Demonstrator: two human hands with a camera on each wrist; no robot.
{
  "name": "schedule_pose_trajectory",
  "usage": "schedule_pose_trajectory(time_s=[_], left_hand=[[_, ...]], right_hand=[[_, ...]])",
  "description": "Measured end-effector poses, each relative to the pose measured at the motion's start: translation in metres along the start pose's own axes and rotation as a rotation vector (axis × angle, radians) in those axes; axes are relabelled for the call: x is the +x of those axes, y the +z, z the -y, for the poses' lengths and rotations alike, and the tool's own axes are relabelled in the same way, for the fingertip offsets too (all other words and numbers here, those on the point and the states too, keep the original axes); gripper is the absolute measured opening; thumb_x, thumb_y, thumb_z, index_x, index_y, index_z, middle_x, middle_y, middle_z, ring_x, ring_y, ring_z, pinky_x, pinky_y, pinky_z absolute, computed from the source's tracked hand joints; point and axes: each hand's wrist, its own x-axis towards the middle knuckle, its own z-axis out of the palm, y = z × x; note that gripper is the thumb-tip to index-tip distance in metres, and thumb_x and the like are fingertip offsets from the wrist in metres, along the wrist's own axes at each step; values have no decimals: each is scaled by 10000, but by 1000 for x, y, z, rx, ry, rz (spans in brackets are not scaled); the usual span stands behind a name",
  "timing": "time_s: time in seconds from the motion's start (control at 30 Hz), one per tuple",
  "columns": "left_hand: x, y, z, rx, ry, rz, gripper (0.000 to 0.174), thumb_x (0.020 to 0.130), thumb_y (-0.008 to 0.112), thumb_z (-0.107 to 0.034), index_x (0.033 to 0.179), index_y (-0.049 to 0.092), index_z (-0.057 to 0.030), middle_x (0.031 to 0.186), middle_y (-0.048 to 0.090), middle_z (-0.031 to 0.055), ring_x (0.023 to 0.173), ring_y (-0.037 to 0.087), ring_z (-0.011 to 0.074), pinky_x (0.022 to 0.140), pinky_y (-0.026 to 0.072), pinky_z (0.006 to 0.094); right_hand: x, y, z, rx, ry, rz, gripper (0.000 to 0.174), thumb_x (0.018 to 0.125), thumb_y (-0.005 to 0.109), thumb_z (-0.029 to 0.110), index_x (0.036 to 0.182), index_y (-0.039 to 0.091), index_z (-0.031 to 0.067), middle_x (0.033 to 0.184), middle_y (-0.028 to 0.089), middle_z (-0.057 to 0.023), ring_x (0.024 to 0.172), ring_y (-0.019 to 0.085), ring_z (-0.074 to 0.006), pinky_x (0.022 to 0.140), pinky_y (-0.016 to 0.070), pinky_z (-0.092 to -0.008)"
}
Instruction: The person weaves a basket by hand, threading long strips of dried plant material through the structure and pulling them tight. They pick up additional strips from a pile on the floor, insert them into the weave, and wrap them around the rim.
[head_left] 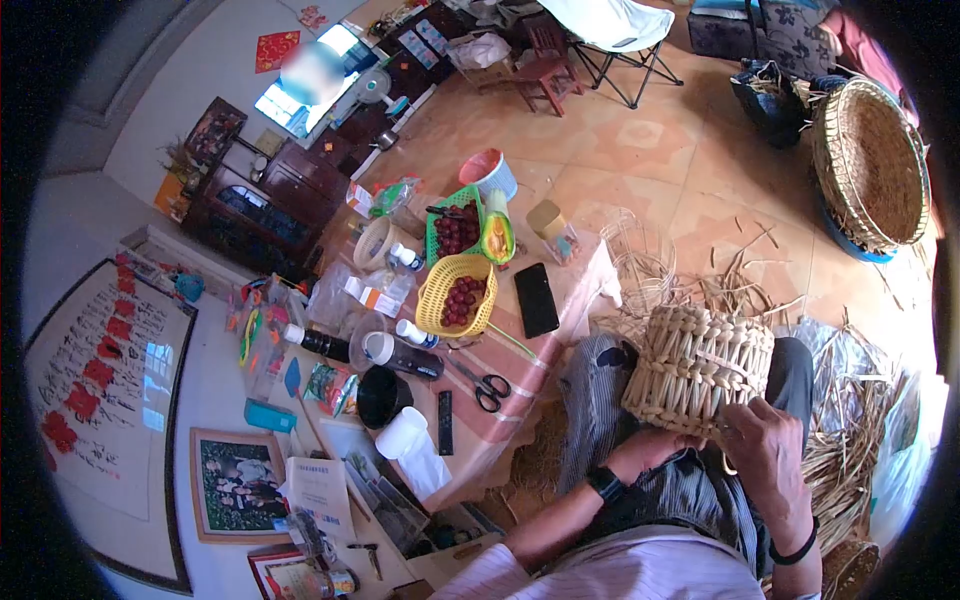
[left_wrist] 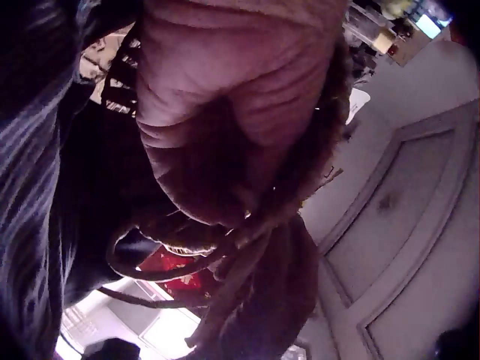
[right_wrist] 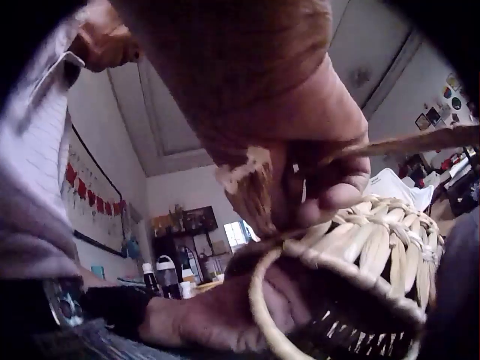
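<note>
A woven straw basket [head_left: 700, 365] rests between the person's knees, its open rim towards the body. In the head view the left hand [head_left: 655, 452] holds the near rim from the left, and the right hand [head_left: 762, 450] is at the rim's right side. The right wrist view shows the right hand [right_wrist: 300, 142] with curled fingers pinching a straw strand [right_wrist: 412, 142] above the rim of the basket [right_wrist: 375, 255]; a loop of strand [right_wrist: 260, 300] hangs below. In the left wrist view the left hand [left_wrist: 225, 112] has its thumb and fingers on the rim, partly in shadow.
Left of the knees, a table with a striped cloth [head_left: 490, 440] bears scissors [head_left: 487, 392], a phone [head_left: 537, 300], a yellow fruit basket [head_left: 432, 300] and bottles. Loose straw [head_left: 835, 470] lies on the floor at the right. A large round basket [head_left: 875, 165] stands at the far right.
</note>
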Motion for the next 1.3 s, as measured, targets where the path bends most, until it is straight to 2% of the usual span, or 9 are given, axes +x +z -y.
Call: schedule_pose_trajectory(time_s=[0.1,0.17,0.27,0.43,0.7,0.8,1.0,1.27,1.3], left_hand=[[0,5,-12,-160,-160,-10,428,1120,517,-358,1440,570,-78,1479,596,112,1354,550,262,1192,417,405],[5,41,-81,617,-235,-123,488,1114,526,-373,1486,519,-56,1502,567,122,1418,489,280,1231,361,448],[9,32,-66,1006,-35,-126,517,1101,556,-376,1518,512,-75,1545,545,92,1462,440,248,1276,275,416],[-5,40,-73,297,-244,-340,502,1068,584,-339,1477,545,-51,1433,610,92,1323,560,204,1187,401,378],[-5,21,-55,898,-78,-330,623,1062,605,-356,1578,442,-46,1624,463,117,1534,373,235,1284,276,403],[-11,35,-79,550,-229,-405,612,1073,609,-326,1590,427,-52,1662,418,117,1546,355,249,1288,277,406],[-7,31,-69,-644,-318,-705,367,1096,594,-321,1400,585,-117,1110,724,36,959,694,167,902,602,334],[-34,-5,-23,2,-328,-735,428,1114,561,-408,1447,569,-139,1159,665,17,875,627,140,695,529,331],[-22,9,-44,113,-363,-782,462,1094,571,-379,1478,552,-124,1254,668,88,1048,657,210,884,557,423]], right_hand=[[-4,12,-12,-43,-38,-20,114,860,763,156,846,684,75,759,593,-110,671,646,-334,616,522,-468],[-2,26,-16,-27,-45,-26,98,848,752,144,862,684,76,755,586,-113,672,648,-334,618,520,-463],[2,30,-14,31,-27,-16,118,810,746,115,912,696,84,755,585,-120,679,660,-342,623,523,-457],[-2,-5,-6,-63,-24,-21,201,793,806,185,776,637,78,727,565,-92,676,629,-300,604,508,-441],[6,28,-14,-6,-4,-32,148,826,779,169,783,669,79,747,625,-118,682,672,-367,608,520,-481],[5,19,-19,-35,-17,22,108,870,762,181,859,730,78,773,660,-128,691,677,-380,619,530,-479],[-1,-10,-42,182,111,-109,100,906,747,148,931,712,57,827,687,-139,739,701,-361,637,550,-453],[-23,6,-61,417,239,-70,95,900,750,85,979,719,43,917,679,-147,827,706,-359,716,573,-408],[-25,12,-60,460,202,-56,100,902,749,90,986,718,46,918,673,-146,828,703,-361,724,574,-412]])
